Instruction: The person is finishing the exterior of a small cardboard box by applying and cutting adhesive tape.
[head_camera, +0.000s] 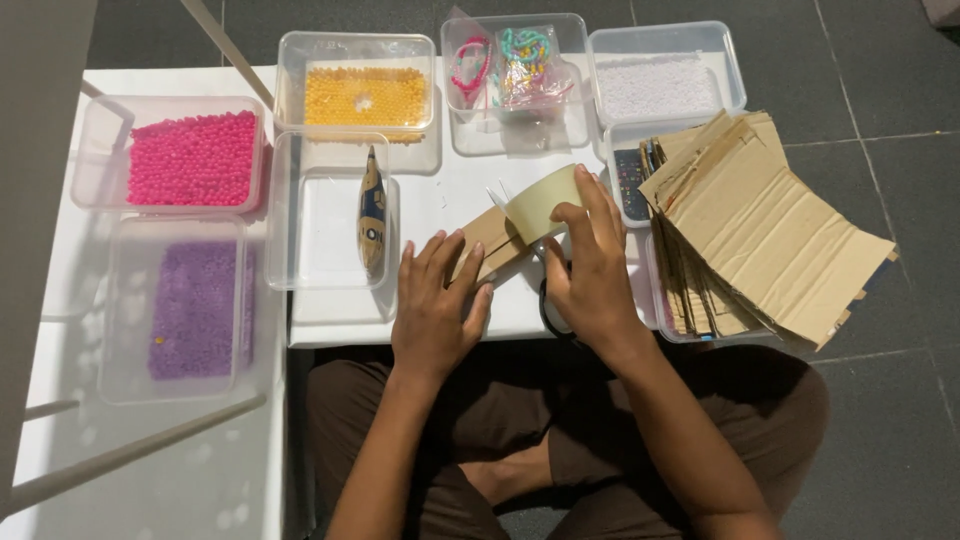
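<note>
**While one hand pins the card, the other works the tape roll**

With fingers (596, 205) curled over its rim, the right hand (590, 275) grips a pale roll of tape (542, 203), closed on it from above, thumb side hidden behind the roll. The left hand (435, 300) lies flat, fingers (440, 255) spread and extended, pressing down on a small piece of brown cardboard (490, 240); it pins rather than grasps. Roll touches the card's far end, both near the front-middle of the white bench (440, 200).

To do this well, judging from the pose: keep the left palm flat so the card cannot slide, keep the roll square to the card edge, pull the tape low and taut to avoid wrinkles. A dark looped object, likely scissors (548, 305), sits under the right hand, mostly hidden.

Outward: a clear tray (300, 225) just left holds a painted fish-shaped item (372, 215). Tubs of pink beads (192, 158), yellow beads (365, 96), purple beads (195, 308), white beads (655, 87) and bracelets (510, 65) ring the work. A stack of cardboard sheets (760, 235) lies at right.
</note>
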